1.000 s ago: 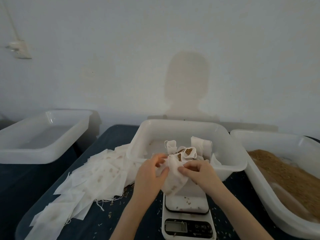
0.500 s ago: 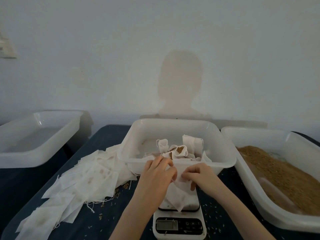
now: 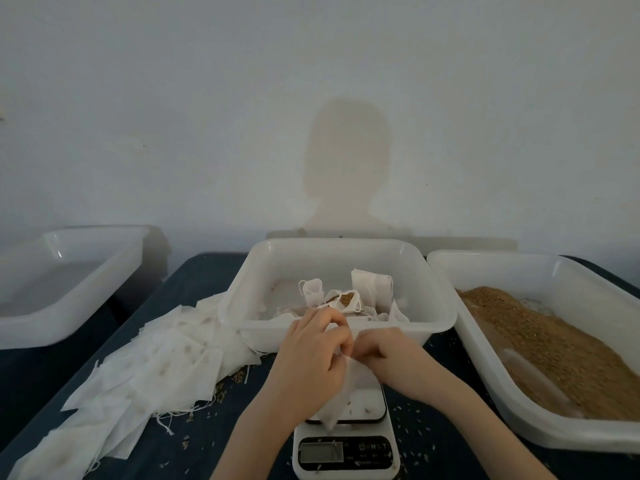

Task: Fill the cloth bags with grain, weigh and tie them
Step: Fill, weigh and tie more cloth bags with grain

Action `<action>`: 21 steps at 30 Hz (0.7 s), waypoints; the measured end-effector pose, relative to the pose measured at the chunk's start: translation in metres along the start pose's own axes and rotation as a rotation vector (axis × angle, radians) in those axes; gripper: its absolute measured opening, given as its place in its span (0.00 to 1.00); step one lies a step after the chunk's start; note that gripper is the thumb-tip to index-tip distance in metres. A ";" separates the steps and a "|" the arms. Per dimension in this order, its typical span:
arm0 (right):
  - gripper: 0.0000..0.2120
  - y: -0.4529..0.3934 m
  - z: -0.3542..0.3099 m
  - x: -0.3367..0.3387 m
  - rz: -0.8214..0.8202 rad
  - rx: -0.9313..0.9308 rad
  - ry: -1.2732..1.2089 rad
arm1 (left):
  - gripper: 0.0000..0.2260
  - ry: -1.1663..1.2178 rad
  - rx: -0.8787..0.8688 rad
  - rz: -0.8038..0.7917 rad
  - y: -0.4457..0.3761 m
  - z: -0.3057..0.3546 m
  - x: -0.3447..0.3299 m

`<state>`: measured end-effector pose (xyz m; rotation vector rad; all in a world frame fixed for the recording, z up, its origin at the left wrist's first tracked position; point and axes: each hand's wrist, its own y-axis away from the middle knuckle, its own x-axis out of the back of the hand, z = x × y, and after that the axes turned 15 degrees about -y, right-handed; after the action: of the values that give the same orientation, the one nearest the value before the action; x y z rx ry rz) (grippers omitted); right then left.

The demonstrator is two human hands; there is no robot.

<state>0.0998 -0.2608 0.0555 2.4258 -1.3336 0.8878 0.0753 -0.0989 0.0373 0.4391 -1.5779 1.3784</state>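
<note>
My left hand (image 3: 308,355) and right hand (image 3: 388,358) both pinch the top edge of a cloth bag (image 3: 349,386) hanging over the scale (image 3: 346,445). It looks thin, limp and light, so I would grip it at the mouth, by the strings.

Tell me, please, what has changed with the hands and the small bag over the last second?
The left hand and right hand lowered the cloth bag from in front of the middle tub toward the scale. Their fingertips came together at the bag's top and still pinch it. The pile of empty bags and the grain tub stayed as they were.
</note>
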 end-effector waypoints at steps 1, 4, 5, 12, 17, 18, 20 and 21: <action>0.18 0.002 0.000 -0.002 -0.042 -0.013 0.027 | 0.10 0.008 0.005 0.008 0.000 0.001 -0.001; 0.11 0.004 0.000 -0.007 -0.073 -0.036 0.051 | 0.10 0.078 0.025 -0.014 -0.001 0.005 -0.003; 0.09 0.004 -0.001 -0.007 -0.044 -0.052 0.010 | 0.11 0.151 0.046 -0.045 -0.001 0.006 -0.003; 0.10 0.009 -0.003 0.008 -0.112 -0.077 0.227 | 0.11 0.400 0.095 -0.150 0.004 0.005 -0.006; 0.16 0.011 -0.003 0.018 -0.248 -0.086 0.190 | 0.12 0.365 0.055 -0.153 -0.001 0.016 -0.015; 0.20 0.012 -0.002 0.018 -0.241 -0.093 0.154 | 0.13 0.404 0.069 -0.149 -0.002 0.018 -0.016; 0.21 0.013 0.003 0.020 -0.206 -0.124 0.043 | 0.14 0.472 0.083 -0.164 -0.005 0.022 -0.016; 0.19 0.013 0.005 0.023 -0.178 -0.146 -0.011 | 0.12 0.502 0.086 -0.178 -0.005 0.023 -0.015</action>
<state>0.1002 -0.2857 0.0642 2.3936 -1.1220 0.7069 0.0772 -0.1262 0.0300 0.2504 -1.0490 1.2975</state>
